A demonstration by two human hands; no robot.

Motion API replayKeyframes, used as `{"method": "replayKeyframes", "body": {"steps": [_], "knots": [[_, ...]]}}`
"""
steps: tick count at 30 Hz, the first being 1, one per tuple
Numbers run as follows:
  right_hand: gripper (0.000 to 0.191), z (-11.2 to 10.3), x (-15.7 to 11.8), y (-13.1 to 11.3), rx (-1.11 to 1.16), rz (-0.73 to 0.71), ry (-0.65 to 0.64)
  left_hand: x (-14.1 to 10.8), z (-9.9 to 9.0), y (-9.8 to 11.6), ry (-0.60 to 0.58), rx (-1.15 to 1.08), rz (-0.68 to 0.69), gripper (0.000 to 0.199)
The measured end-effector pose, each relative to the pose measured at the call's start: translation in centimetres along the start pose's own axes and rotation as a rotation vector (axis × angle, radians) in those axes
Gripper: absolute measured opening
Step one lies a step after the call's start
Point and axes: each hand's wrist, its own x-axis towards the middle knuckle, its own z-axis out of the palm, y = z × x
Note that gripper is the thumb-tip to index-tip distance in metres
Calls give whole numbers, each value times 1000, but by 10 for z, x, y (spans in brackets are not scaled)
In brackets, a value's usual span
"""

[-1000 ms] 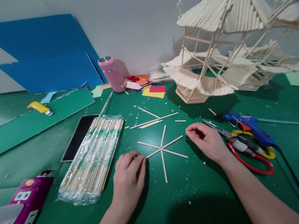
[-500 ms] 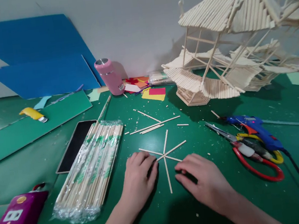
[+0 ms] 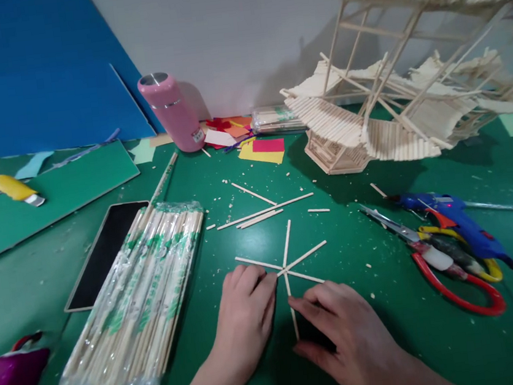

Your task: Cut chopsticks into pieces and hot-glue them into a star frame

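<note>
I am holding my right hand (image 3: 329, 323) half-open, gripping nothing, just right of the wooden-stick star's (image 3: 285, 271) near spoke (image 3: 295, 324), which is pointing lengthwise toward me, while my left hand (image 3: 248, 301) is covering the lower-left spoke (image 3: 280, 274), its grip hidden.

Two hands (image 3: 246, 305), one six-armed stick star (image 3: 285, 269), two stick packs (image 3: 148, 297), one flask (image 3: 173, 115), one cutter (image 3: 10, 188), one glue gun (image 3: 458, 213)

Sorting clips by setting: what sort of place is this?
Probably a craft or model-making workspace: thin sticks laid out in a star, a blue glue gun, and a large stick-built model with ribbed roofs.
</note>
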Motion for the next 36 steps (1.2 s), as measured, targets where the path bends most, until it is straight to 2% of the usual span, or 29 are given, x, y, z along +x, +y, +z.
{"method": "replayKeyframes", "body": {"steps": [5,13,36], "knots": [[41,3,-2,1,-42,-19,40,0,2,-2,-36,-18,11,21],[39,4,-1,0,-110,-68,91,1,1,-2,-26,-30,30,23],[39,6,0,-2,-118,-35,51,2,-2,0,-58,-33,32,23]]}}
